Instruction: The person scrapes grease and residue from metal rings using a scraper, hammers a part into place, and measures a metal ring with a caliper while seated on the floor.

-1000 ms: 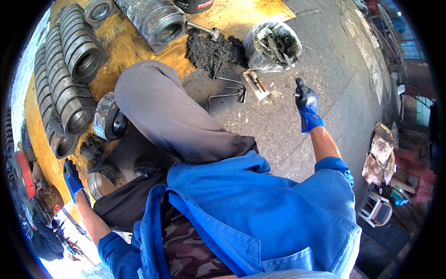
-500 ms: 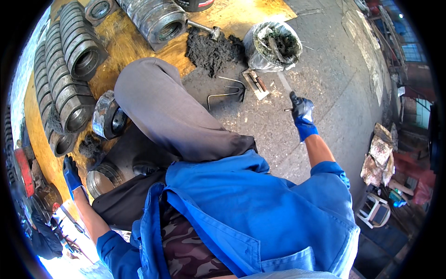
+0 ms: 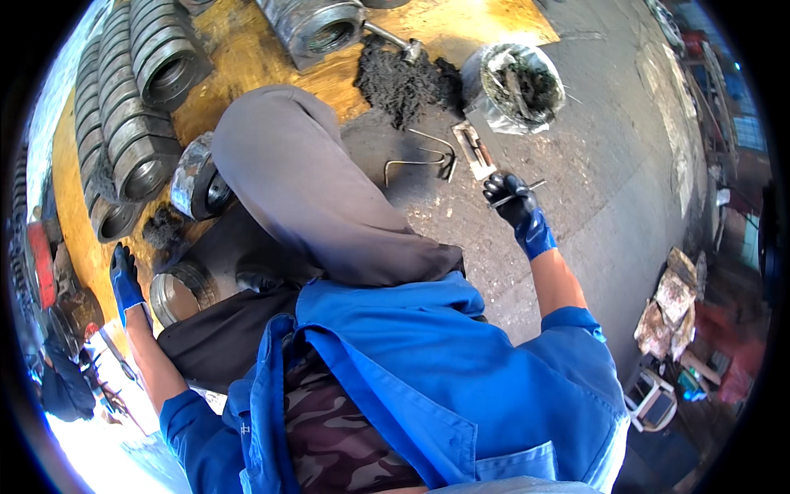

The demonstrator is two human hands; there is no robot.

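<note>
My right hand [image 3: 518, 212], in a black and blue glove, is closed around a thin metal rod [image 3: 535, 185] that sticks out on both sides of the fist. A narrow grey blade-like strip [image 3: 484, 125] shows beyond its fingers; whether it belongs to the held tool I cannot tell. Close by on the grey floor lie a flat trowel [image 3: 475, 151] with a brown handle and some bent metal wires [image 3: 424, 160]. My left hand [image 3: 125, 280], gloved alike, has its fingers stretched out near a round metal piece [image 3: 171, 298] and holds nothing.
Rows of ribbed metal cylinders [image 3: 146, 123] stand on the yellowish wooden board [image 3: 234, 41]. A hammer [image 3: 395, 37] rests by a heap of dark, crumbly material [image 3: 399, 82]. Beyond the trowel is a plastic-lined bucket [image 3: 471, 78] with dark contents. Crumpled sheets [image 3: 668, 305] lie at right.
My right hand has moved left and slightly nearer, beside the trowel, and has turned so the rod now shows across the fist. The left hand stays outstretched; the view has shifted a little.
</note>
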